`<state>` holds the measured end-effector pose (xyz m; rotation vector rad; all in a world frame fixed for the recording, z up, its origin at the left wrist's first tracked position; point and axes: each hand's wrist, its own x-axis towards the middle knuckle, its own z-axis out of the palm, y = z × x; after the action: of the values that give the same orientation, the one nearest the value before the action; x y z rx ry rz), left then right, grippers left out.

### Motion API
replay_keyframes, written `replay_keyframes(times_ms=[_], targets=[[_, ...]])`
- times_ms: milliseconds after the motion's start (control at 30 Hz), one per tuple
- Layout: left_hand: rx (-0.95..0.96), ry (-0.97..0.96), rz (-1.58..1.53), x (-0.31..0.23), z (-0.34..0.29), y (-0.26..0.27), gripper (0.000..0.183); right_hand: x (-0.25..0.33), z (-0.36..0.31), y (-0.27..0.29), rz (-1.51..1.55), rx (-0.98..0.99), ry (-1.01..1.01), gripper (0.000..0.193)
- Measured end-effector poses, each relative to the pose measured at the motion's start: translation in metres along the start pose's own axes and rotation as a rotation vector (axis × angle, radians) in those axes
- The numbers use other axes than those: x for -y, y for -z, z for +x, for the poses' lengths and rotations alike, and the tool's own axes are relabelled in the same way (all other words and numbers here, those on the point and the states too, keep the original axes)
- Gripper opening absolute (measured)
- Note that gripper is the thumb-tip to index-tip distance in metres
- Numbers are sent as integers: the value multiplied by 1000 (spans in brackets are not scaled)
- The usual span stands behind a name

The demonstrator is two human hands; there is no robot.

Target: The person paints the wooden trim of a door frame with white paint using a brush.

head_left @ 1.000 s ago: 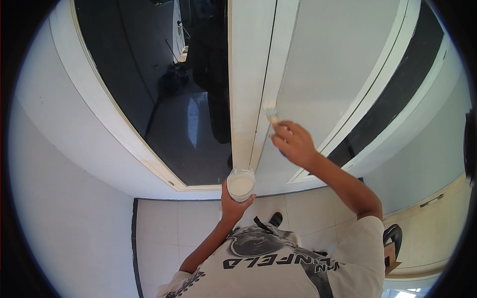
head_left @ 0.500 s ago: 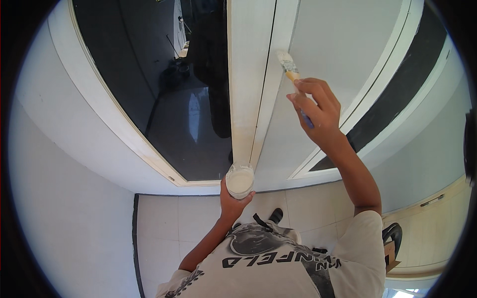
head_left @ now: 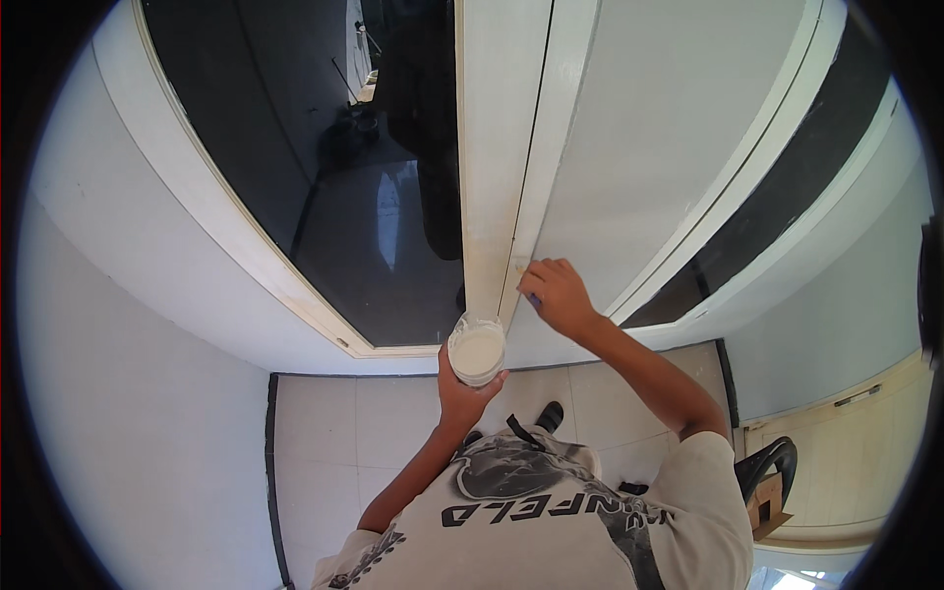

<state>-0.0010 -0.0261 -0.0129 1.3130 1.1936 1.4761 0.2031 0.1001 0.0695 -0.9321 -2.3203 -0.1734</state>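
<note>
White wall (head_left: 147, 393), pale tiled floor (head_left: 315, 423) | right hand (head_left: 560, 293): fingers clenched round paintbrush (head_left: 534, 300), near lower end of white frame strip (head_left: 534, 211) | left hand (head_left: 465, 396): fingers wrapped round plastic cup (head_left: 480, 378) of off-white paint (head_left: 479, 350), near strip's bottom end | dark glass pane (head_left: 344, 226) left of strip

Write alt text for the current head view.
A person's left hand holds a cup of pale liquid while the right hand holds a mostly hidden brush at a white frame, seen from above. A dark, reflective glass pane stands to the left; tiled floor lies below.
</note>
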Motion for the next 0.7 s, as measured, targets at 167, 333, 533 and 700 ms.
replay_keyframes(times_ms=[167,333,533,700], targets=[[-25,-5,4,-5,-2,1,90,13,62,91,-113,-322,112,21],[-28,-6,10,-8,0,0,91,7,46,79,-237,-495,201,13],[-33,-29,22,-4,2,0,90,0,-35,-28,-133,-276,138,17],[-39,-43,12,-7,4,-1,89,-4,-27,-31,16,44,-36,19]])
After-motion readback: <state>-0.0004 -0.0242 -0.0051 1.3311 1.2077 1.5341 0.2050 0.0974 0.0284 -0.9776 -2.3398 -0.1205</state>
